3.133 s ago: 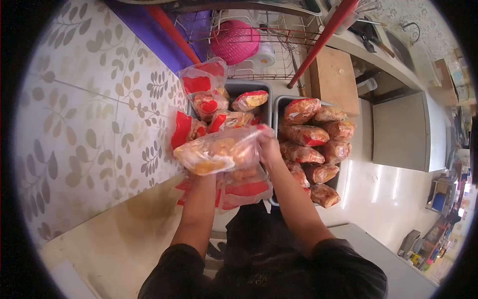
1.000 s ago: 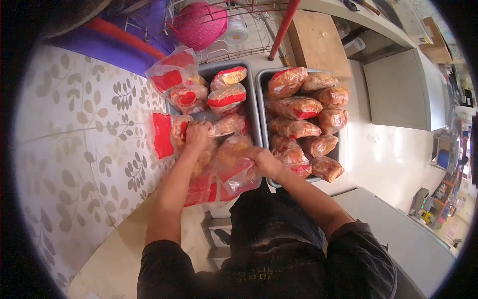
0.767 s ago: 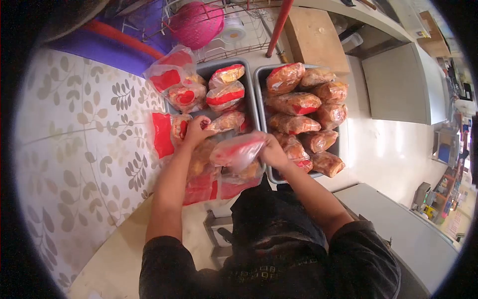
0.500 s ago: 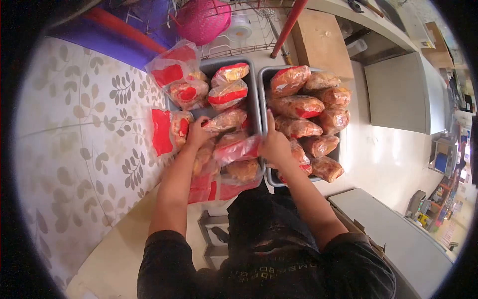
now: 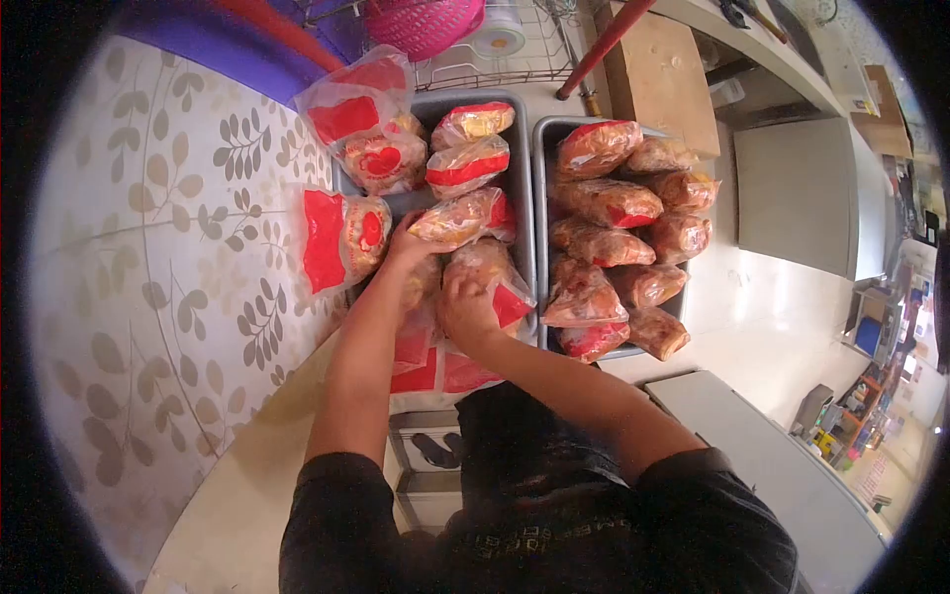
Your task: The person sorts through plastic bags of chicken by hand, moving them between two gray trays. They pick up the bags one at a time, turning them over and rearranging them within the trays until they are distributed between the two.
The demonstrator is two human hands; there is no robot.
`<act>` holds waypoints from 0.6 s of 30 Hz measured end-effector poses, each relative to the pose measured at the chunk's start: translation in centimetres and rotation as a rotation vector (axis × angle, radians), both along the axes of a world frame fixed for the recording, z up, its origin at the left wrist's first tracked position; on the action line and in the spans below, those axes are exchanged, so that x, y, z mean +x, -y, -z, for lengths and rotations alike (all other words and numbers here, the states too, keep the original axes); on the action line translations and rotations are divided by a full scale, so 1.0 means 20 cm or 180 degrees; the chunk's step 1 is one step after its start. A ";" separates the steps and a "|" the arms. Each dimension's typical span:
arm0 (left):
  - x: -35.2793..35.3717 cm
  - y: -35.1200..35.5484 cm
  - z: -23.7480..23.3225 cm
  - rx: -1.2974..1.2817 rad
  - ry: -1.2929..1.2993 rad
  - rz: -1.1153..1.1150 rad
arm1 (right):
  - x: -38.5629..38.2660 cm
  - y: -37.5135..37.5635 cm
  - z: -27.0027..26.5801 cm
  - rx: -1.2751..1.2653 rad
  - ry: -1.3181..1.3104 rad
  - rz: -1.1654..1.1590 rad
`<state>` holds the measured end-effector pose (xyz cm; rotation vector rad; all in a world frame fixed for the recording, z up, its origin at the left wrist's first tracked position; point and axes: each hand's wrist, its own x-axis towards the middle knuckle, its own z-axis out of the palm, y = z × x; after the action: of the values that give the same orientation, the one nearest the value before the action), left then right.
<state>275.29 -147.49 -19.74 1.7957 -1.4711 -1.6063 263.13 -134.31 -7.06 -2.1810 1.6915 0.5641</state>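
Observation:
My left hand (image 5: 406, 243) grips the left end of a clear plastic bag of brownish food with red print (image 5: 457, 220) in the left grey tub (image 5: 527, 213). Its fingertips are partly hidden behind that bag. Just below, my right hand (image 5: 470, 312) has its fingers curled over a second food bag (image 5: 482, 265), whose red flap (image 5: 512, 305) points right. Two similar bags (image 5: 467, 163) lie above my hands. On the tub's left side, a food bag (image 5: 368, 233) lies with its red-printed end hanging over the rim.
A second grey tub (image 5: 542, 163) on the right holds several bagged pieces in two columns. Leaf-patterned cloth (image 5: 198, 228) covers the left surface. Behind stand a wire rack (image 5: 495, 74) with a pink basket (image 5: 421, 25), a red pole (image 5: 604, 48) and a wooden block (image 5: 661, 94).
My right hand has moved left from the rims between the tubs onto a bag in the left tub. My left hand stays at its bag. The view has shifted slightly.

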 end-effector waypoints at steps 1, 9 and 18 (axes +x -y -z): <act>0.00 0.01 0.00 -0.0119 0.0229 0.0071 | -0.02 0.02 -0.02 0.0173 0.0180 0.0064; -0.10 0.04 -0.48 -0.1437 0.1216 0.1351 | -0.41 0.25 -0.09 0.0300 0.0716 0.0031; -0.55 0.24 -0.46 -0.2993 -0.0020 0.1424 | -0.83 0.29 -0.13 0.0042 0.0936 0.0147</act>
<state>264.32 -152.20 -10.64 0.9603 -2.2083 -0.7747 246.59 -140.19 -4.39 -2.0892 1.5705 0.2271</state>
